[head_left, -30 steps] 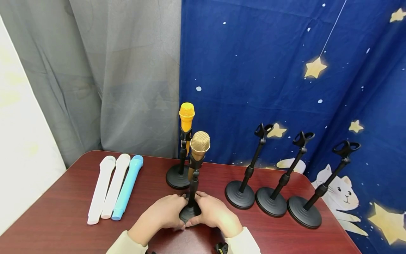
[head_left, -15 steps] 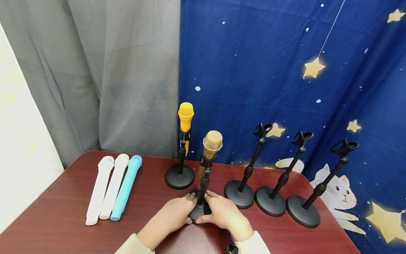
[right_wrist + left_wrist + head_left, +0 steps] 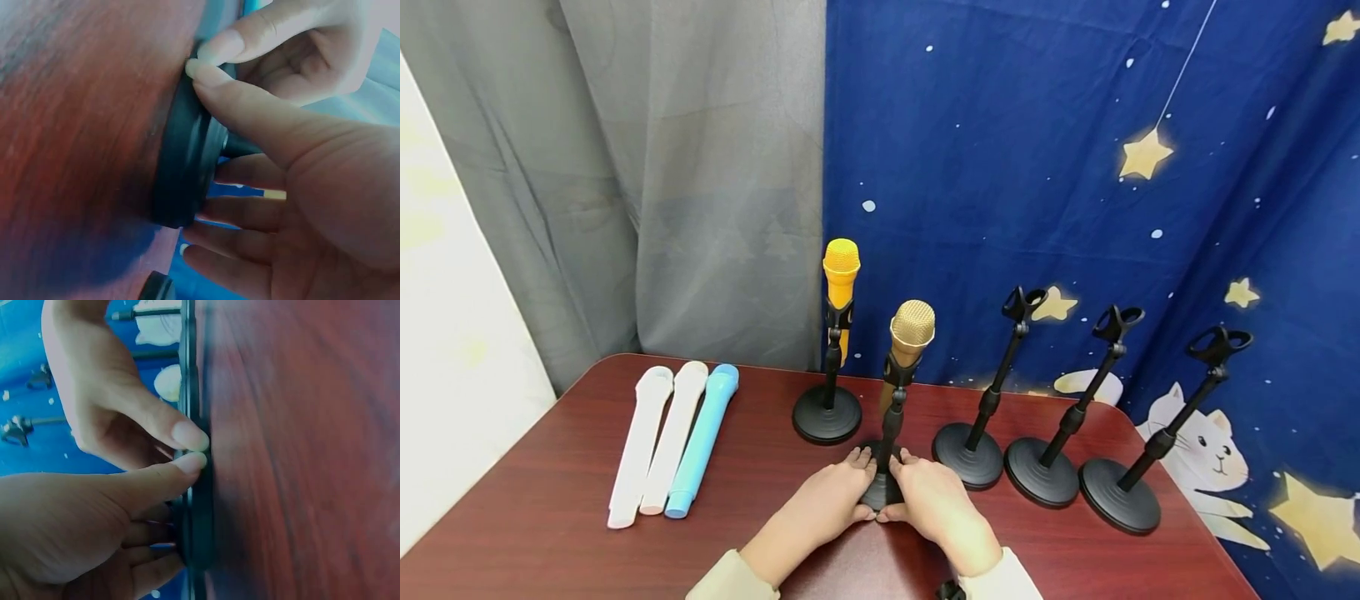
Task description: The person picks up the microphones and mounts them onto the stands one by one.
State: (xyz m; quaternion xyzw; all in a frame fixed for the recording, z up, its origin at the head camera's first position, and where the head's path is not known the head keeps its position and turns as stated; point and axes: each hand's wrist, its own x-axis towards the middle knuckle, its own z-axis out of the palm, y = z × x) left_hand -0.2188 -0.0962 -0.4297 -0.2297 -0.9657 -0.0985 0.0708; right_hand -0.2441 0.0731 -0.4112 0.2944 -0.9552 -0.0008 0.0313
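Note:
A gold microphone [image 3: 913, 327] is clipped, leaning slightly, in a black desktop microphone stand [image 3: 889, 433] at the middle of the table. My left hand [image 3: 829, 502] grips the left side of its round base [image 3: 184, 156], thumb at the near edge. From the right side my right hand [image 3: 938, 505] holds the same base, and the two thumb tips meet at the front. In both wrist views the base sits at the tabletop, fingers wrapped about its rim. Behind it on the left, a yellow microphone [image 3: 841, 271] stands in another black stand [image 3: 827, 414].
Two white microphones [image 3: 638, 458] [image 3: 673, 442] and a blue microphone [image 3: 703, 442] lie side by side on the left of the reddish-brown table [image 3: 542, 500]. Three black stands with bare clips [image 3: 967, 456] [image 3: 1042, 472] [image 3: 1120, 496] form a row on the right. Curtains hang behind.
Both hands have slid the stand with the gold microphone to the right and slightly away from me, most of it in the first half second. The other microphones and stands stay put.

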